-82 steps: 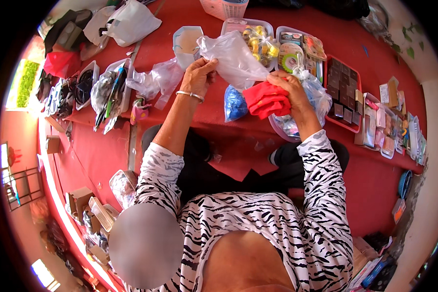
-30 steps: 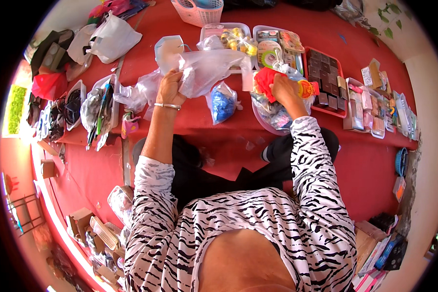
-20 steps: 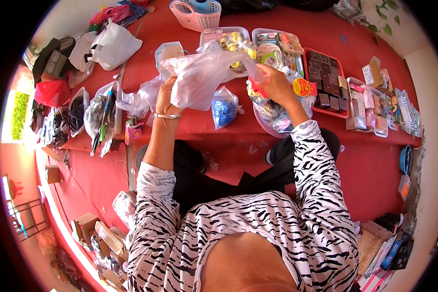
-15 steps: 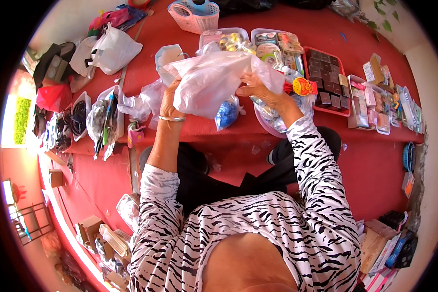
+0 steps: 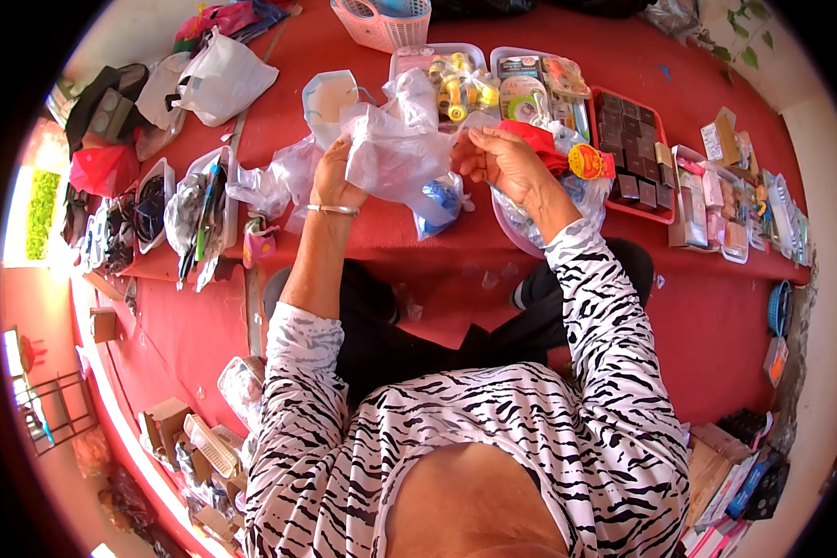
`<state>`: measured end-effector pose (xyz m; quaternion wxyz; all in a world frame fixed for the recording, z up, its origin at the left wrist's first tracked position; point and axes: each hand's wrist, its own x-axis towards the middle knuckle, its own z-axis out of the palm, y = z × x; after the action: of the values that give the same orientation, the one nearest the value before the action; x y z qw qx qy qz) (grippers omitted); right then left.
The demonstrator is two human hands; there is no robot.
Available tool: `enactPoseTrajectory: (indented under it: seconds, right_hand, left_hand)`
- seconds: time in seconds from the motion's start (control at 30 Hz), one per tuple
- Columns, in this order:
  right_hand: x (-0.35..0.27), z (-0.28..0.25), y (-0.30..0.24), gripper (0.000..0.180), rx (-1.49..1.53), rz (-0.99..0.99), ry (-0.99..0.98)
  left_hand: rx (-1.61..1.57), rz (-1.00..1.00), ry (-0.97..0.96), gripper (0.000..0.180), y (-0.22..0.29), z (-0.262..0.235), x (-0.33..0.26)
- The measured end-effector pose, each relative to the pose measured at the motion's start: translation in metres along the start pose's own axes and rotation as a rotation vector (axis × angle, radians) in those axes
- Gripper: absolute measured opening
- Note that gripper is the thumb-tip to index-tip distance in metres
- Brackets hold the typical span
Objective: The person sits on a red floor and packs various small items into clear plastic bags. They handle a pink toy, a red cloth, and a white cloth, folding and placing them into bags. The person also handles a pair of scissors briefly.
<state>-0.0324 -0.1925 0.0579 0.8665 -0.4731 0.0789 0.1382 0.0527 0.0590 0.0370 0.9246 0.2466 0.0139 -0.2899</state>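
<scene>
A thin translucent white plastic bag [image 5: 395, 153] is held up between my hands above the red surface. My left hand [image 5: 335, 179] is closed on its left edge, with a bracelet at the wrist. My right hand [image 5: 513, 169] pinches the bag's upper right corner between thumb and fingers. Below the bag lies a small clear bag of blue pieces [image 5: 437, 206]. Under my right hand stands a round pink tub [image 5: 511, 221] with clear packets in it. A red and yellow packet [image 5: 591, 162] lies beside that hand.
Ahead are a tray of yellow items [image 5: 460, 86], a tray of packets [image 5: 539, 88], a red tray of dark boxes [image 5: 631, 149] and a pink basket [image 5: 381, 28]. More crumpled plastic [image 5: 279, 191] and a white face mask [image 5: 328, 102] lie left of the bag.
The plastic bag was spread wide past my right hand; now it is smaller, bunched between my hands. A red thing behind my right hand has come into view.
</scene>
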Motion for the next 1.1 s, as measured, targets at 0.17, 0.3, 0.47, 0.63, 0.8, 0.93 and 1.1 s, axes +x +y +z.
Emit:
enactPoseTrajectory:
  seconds: [0.17,0.3,0.47,0.63,0.8,0.93,1.1]
  right_hand:
    - [-0.005,0.000,0.015,0.014,-0.142,0.254,0.096]
    - [0.003,0.005,0.038,0.013,0.077,0.186,-0.350]
    - [-0.006,0.014,0.022,0.018,0.094,0.167,-0.262]
    - [-0.002,-0.002,0.020,0.024,0.145,0.133,-0.318]
    - [-0.006,0.007,0.015,0.015,0.317,0.078,-0.171]
    - [0.004,-0.008,0.023,0.012,0.201,0.081,0.007]
    - [0.006,-0.011,0.024,0.012,0.196,0.076,0.078]
  left_hand:
    - [-0.188,0.000,-0.083,0.023,0.008,0.009,-0.009]
    - [-0.154,-0.007,-0.106,0.023,0.003,0.009,-0.010]
    - [0.062,0.040,-0.002,0.024,0.012,0.007,-0.008]
    - [0.246,0.152,-0.091,0.026,0.016,0.004,-0.007]
    - [0.363,0.272,0.069,0.028,0.007,0.032,-0.014]
    - [0.422,0.313,0.064,0.030,0.004,0.025,-0.011]
    - [0.477,0.415,0.102,0.029,0.006,0.020,-0.008]
